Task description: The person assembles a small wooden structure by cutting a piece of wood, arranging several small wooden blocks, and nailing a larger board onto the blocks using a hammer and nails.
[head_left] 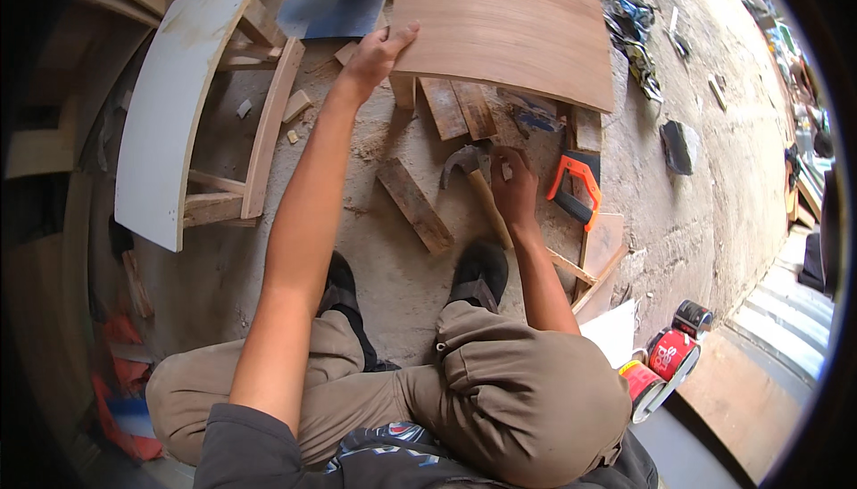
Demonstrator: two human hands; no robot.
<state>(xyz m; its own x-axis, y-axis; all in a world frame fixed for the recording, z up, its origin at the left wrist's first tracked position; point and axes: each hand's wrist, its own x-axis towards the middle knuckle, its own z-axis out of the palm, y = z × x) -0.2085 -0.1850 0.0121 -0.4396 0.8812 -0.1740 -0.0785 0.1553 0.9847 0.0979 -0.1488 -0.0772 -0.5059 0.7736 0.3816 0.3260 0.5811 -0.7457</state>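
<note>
Brown trousers (536, 391) over bent knees come closest, on the near side of the plywood panel (504, 25). The left hand (379, 56) is clamped on that panel's left edge, thumb over the upper face — the panel lies ahead of the feet. Nearer than the panel, the right hand (515, 181) curls beside a claw hammer (486, 196); whether its fingers close on anything, I cannot tell. Near the panel's right corner, on its near side, is an orange-and-black handsaw handle (591, 181). Left of the panel stands a white-topped wooden frame (183, 114); a dark stone (681, 147) lies to its right.
</note>
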